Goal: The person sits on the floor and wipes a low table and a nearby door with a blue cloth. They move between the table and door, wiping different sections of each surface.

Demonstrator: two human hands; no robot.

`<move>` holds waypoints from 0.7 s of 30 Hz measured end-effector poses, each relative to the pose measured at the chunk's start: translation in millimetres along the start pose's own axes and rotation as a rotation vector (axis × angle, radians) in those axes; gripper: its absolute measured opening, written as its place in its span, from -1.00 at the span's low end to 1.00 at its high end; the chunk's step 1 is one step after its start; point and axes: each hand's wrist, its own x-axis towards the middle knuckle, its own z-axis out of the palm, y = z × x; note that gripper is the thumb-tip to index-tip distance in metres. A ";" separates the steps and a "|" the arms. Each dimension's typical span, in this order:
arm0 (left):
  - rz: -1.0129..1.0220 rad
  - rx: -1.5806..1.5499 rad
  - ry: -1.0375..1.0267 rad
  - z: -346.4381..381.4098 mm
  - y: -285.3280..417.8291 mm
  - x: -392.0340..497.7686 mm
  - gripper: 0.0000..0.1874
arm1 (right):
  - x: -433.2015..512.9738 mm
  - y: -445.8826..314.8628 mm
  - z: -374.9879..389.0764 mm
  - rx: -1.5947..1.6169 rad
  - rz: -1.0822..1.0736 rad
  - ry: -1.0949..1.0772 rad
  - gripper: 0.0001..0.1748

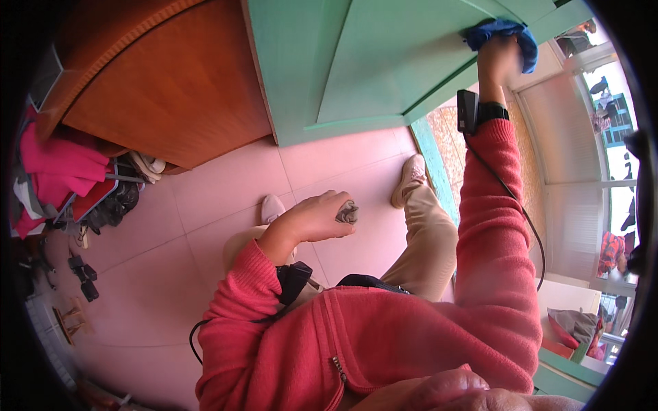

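Note:
A green panelled door (pixel 390 61) stands before me. At its upper right, my right hand (pixel 496 59) presses a bunched blue cloth (pixel 527 51) against the surface; the hand is slightly blurred and its fingertips are hidden. Lower down, in front of my body, my left hand (pixel 318 218) is curled around a crumpled grey-brown wad (pixel 348 211), which looks like cloth. This hand is held above the floor, apart from the door. Both wrists carry black devices with cables.
Left of the door is a reddish-brown wooden cabinet (pixel 175 87). Pink clothing (pixel 61 159) and black plastic bags (pixel 115 205) lie at the far left. A small wooden stool (pixel 72 318) stands on the pink tiled floor (pixel 139 287). A green threshold (pixel 437 164) runs beside my foot.

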 end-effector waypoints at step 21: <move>-0.099 -0.011 0.054 3.1 7.0 14.7 -0.51 | -260.2 131.3 85.9 0.043 0.782 -0.416 -0.64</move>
